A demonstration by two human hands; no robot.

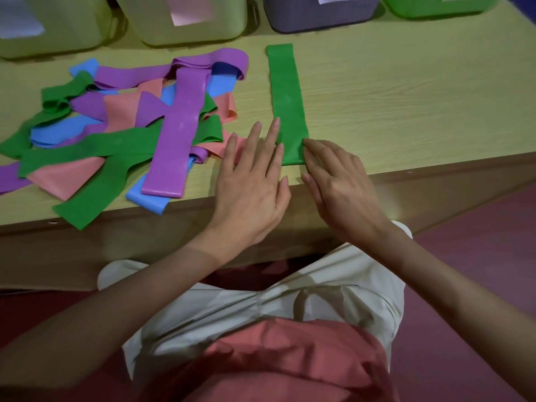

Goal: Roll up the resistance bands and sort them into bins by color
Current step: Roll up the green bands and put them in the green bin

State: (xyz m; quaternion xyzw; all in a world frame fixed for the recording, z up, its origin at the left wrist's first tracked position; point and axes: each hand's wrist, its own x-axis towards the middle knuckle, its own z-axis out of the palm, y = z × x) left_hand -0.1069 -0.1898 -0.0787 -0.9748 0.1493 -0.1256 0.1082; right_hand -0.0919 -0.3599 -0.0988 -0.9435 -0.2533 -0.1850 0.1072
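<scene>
A green resistance band [285, 97] lies flat and straight on the wooden table [391, 105], running away from me. My left hand [252, 181] lies flat with straight fingers, its fingertips touching the band's left edge near the close end. My right hand [339, 184] rests at the band's near right corner, fingertips pressing on it. A loose pile of green, purple, blue and salmon bands [130, 132] is spread over the table to the left.
Bins stand along the back: two pale yellow-green ones [58, 33] [185, 27], a dark purple-grey one [319, 15] and a green one [441, 7]. The table's front edge [435, 166] runs just under my hands. My lap is below.
</scene>
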